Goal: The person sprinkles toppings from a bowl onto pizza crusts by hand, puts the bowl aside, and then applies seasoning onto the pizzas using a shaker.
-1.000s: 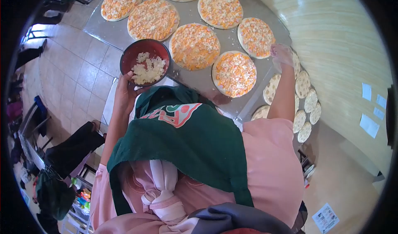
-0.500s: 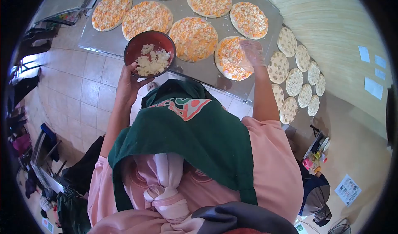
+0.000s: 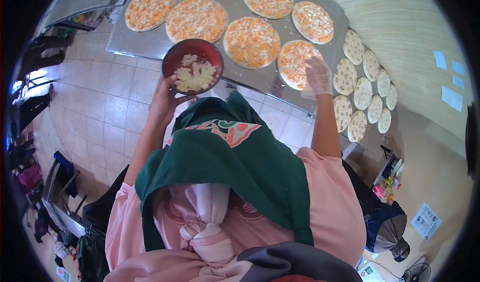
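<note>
My left hand (image 3: 164,101) grips the near side of a dark bowl with a red inside (image 3: 214,57), thumb over its rim. Crumbly white grated cheese (image 3: 196,78) lies in the bowl, which is held beside the table's front edge. In a clear plastic glove, my right hand (image 3: 318,76) is over the right part of a topped pizza (image 3: 294,62). Its fingers look drawn together and point down at the toppings; whatever is between them is hidden. Orange and white bits cover this pizza, and a neighbouring pizza (image 3: 251,43) lies to its left.
Several more topped pizzas, one a large pizza (image 3: 196,20), lie on the metal table (image 3: 135,44). Plain browned flatbreads (image 3: 345,77) stand in rows at the right, near the wall (image 3: 400,42). Another person (image 3: 387,227) is at the lower right.
The view has shifted, so the table and pizzas appear further right. My right hand stays over the same pizza and shows less blur. My left hand still holds the bowl.
</note>
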